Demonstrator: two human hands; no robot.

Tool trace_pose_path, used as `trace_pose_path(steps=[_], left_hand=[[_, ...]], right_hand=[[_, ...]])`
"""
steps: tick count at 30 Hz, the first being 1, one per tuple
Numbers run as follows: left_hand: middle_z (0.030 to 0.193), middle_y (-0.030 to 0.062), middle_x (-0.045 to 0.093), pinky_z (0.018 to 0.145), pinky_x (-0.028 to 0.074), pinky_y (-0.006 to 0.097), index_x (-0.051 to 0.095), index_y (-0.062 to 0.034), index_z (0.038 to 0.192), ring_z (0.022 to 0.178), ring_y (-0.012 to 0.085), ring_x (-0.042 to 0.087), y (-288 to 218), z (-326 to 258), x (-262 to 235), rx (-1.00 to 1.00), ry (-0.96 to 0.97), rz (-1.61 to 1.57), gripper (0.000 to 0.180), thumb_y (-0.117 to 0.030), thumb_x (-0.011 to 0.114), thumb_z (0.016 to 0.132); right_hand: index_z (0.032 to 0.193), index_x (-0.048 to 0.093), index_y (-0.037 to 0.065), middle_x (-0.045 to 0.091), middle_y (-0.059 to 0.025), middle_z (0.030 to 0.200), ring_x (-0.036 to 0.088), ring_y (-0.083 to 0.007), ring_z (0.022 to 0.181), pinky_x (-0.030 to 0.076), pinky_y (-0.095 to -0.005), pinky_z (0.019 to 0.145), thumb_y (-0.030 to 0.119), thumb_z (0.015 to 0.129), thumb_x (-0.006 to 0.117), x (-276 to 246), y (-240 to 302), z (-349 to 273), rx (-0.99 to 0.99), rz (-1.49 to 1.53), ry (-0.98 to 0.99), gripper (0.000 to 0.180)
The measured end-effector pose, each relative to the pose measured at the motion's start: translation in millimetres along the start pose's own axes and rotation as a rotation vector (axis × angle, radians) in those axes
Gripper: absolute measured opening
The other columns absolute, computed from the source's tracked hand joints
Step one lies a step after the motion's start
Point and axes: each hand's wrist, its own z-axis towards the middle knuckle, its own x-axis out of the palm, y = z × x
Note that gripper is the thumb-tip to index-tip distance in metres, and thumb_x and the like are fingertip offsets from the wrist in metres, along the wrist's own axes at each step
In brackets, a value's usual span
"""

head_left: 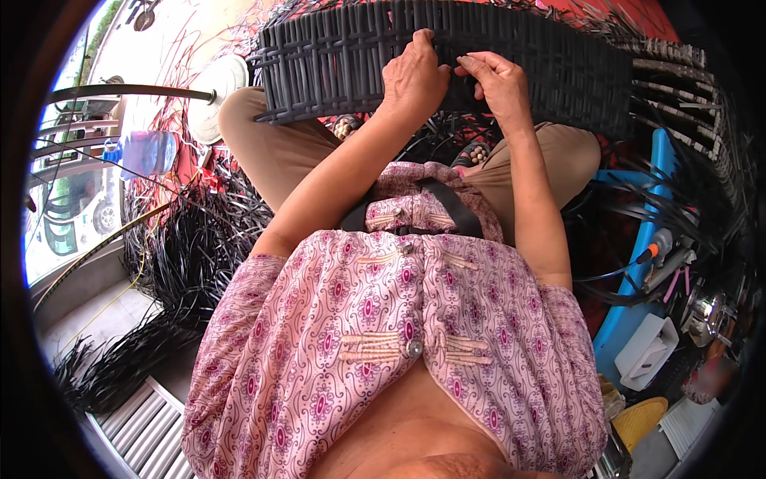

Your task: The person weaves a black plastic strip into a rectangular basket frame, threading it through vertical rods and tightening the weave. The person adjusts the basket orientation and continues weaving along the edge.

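A long, curved panel woven from black strips (319,68) rests across my knees. At the middle of its near face my left hand (415,76) is closed, fingers curled, the index fingertip reaching toward the upper part of the weave. To its right, my right hand (500,86) is bent with thumb and forefinger brought together in a pinch close to the panel. Whatever lies between the fingers of either hand is too small or too dark to make out. Both forearms come up over my lap.
A large heap of loose black strips (207,223) lies to my left, near a round white base (215,96) and a clear blue-tinted bottle (149,152). On the right are a blue frame (630,279), a white plastic tray (648,351) and metal pots (710,314).
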Motion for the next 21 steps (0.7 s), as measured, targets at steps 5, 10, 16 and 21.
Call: trace_pose_path(steps=[5, 10, 16, 21], left_hand=[[0.089, 0.0091, 0.072, 0.080, 0.054, 0.044, 0.050, -0.0019, 0.132, 0.090, 0.0326, 0.071, -3, -1, -3, -0.108, 0.012, -0.106, 0.057, -0.020, 0.072, 0.082], [0.089, 0.0080, 0.072, 0.081, 0.054, 0.043, 0.049, -0.0041, 0.134, 0.091, 0.0312, 0.071, 1, -3, 6, -0.073, -0.032, -0.060, 0.059, -0.019, 0.073, 0.082], [0.090, 0.0065, 0.071, 0.079, 0.054, 0.041, 0.049, -0.0052, 0.132, 0.087, 0.0298, 0.071, -9, -11, -7, -0.102, -0.021, -0.164, 0.059, -0.018, 0.076, 0.081], [0.091, 0.0066, 0.071, 0.078, 0.053, 0.042, 0.051, -0.0038, 0.128, 0.088, 0.0295, 0.071, -11, -9, -10, -0.157, 0.025, -0.161, 0.056, -0.017, 0.076, 0.080]], right_hand=[[0.101, 0.077, 0.002, 0.075, -0.0037, 0.080, 0.054, -0.0059, 0.054, 0.046, -0.0239, 0.052, 0.026, 0.092, 0.070, 2, 4, -1, -0.001, -0.067, -0.020, 0.027], [0.101, 0.076, 0.002, 0.075, -0.0041, 0.079, 0.055, -0.0070, 0.053, 0.047, -0.0250, 0.052, 0.026, 0.091, 0.070, 2, 9, 2, 0.003, -0.107, -0.003, 0.027], [0.100, 0.076, 0.002, 0.075, -0.0045, 0.079, 0.056, -0.0075, 0.054, 0.048, -0.0253, 0.052, 0.027, 0.091, 0.070, 1, 9, 0, -0.008, -0.115, -0.010, 0.027], [0.099, 0.076, 0.001, 0.075, -0.0046, 0.078, 0.056, -0.0076, 0.054, 0.048, -0.0254, 0.052, 0.026, 0.091, 0.069, 1, 10, 0, -0.013, -0.116, -0.003, 0.027]])
